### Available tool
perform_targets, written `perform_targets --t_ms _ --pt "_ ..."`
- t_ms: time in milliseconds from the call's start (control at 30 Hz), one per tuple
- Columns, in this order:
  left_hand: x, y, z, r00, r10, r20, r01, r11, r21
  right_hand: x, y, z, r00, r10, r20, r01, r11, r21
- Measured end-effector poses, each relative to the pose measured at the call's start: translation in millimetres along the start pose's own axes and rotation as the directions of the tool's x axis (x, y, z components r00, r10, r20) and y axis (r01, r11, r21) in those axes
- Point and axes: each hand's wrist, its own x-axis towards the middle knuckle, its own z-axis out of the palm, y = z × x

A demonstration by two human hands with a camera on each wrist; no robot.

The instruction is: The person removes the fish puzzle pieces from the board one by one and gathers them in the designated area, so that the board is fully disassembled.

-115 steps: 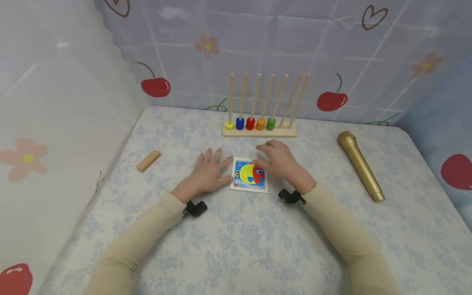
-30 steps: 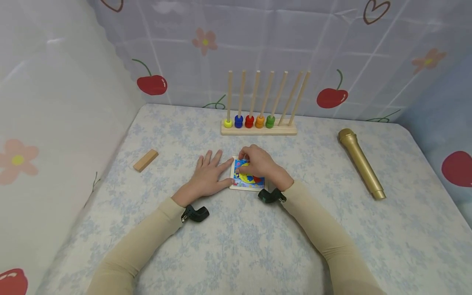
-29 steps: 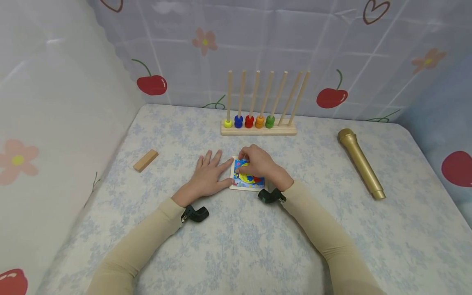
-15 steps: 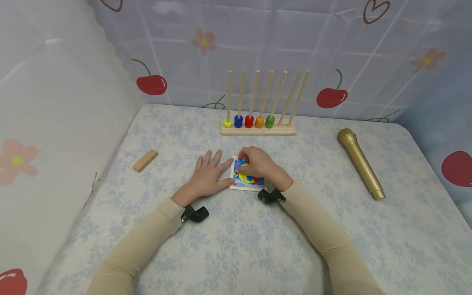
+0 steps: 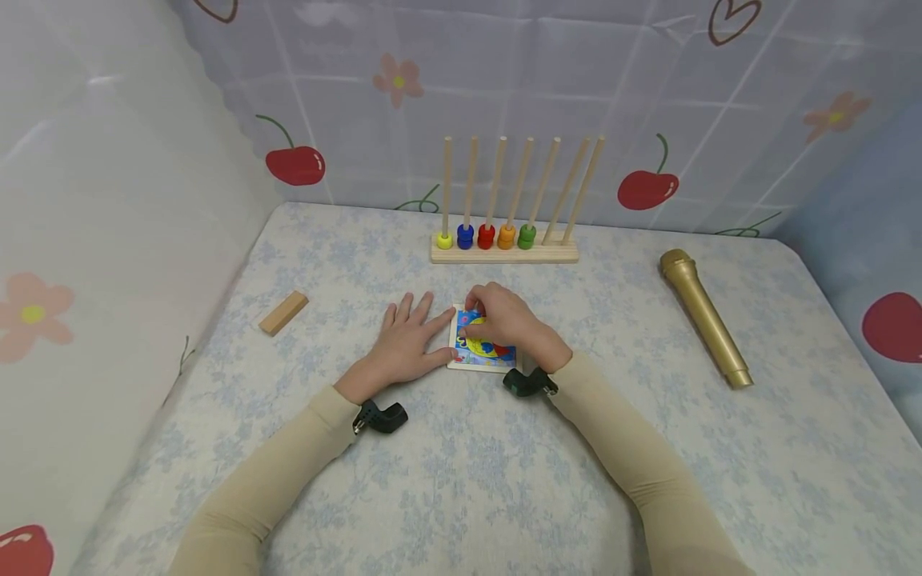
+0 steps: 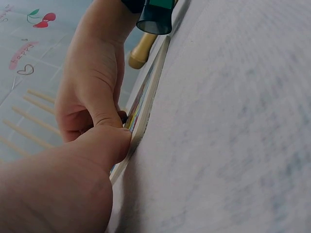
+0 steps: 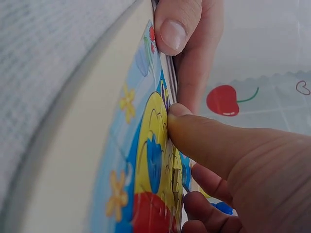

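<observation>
Floral cloth (image 5: 446,480) covers work surface; bead rack (image 5: 504,255) stands at upper centre of frame. Head view: fish puzzle (image 5: 479,352) lies flat at centre. Left hand (image 5: 401,346), fingers spread straight, touches puzzle's left edge; right hand (image 5: 510,318) bends over upper part. Left wrist view: left thumb (image 6: 114,141) rests on puzzle's pale rim, centre left. Right wrist view: right thumb (image 7: 194,131) touches fish picture, fingers curled; clamping on piece cannot be confirmed. Recommended: brace rim, seat fingertips on piece edges, avoid tilting puzzle.
</observation>
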Motion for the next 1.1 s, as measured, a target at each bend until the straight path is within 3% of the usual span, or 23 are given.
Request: perform_targets --t_ms 633,1100 --pt "1.9 -1.4 3.1 1.000 -0.002 0.010 0.001 1.000 0.017 -4.1 0.9 2.9 0.999 -0.016 -0.039 0.016 1.000 0.015" --pt "0.1 -0.6 -0.3 1.000 -0.005 0.007 0.004 1.000 0.014 -2.8 0.9 3.8 0.990 -0.121 -0.070 0.127 0.988 0.087"
